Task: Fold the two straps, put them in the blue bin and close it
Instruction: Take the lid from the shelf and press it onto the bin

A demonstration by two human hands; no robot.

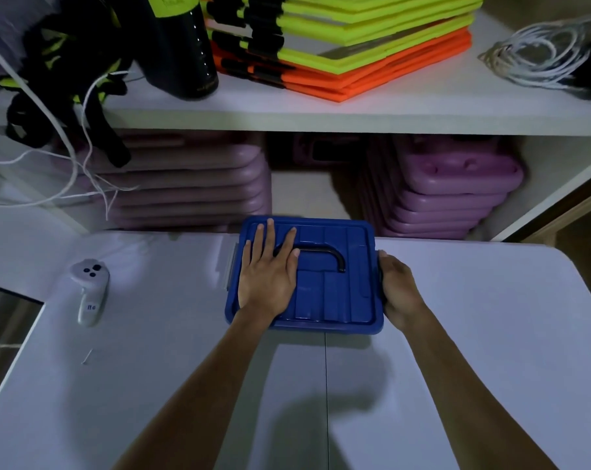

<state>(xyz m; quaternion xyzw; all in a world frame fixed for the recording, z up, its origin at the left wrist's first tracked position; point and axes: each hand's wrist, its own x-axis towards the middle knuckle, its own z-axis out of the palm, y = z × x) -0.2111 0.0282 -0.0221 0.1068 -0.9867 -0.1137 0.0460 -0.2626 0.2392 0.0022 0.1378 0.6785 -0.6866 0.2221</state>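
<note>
Under my flat left hand (pixel 267 278) lies the blue bin (pixel 334 300), lid on; my right hand (pixel 397 290) grips its right edge.

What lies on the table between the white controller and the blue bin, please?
In the head view, only bare table lies between the controller and the bin, apart from the grey latch on the bin's left side.

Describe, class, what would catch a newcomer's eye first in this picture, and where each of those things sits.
First, the blue bin in the middle of the white table, lid on, with the left hand flat on top and the right hand curled round its right edge. Next, the stack of neon yellow and orange frames on the shelf above. A white controller lies on the table to the left.
</note>
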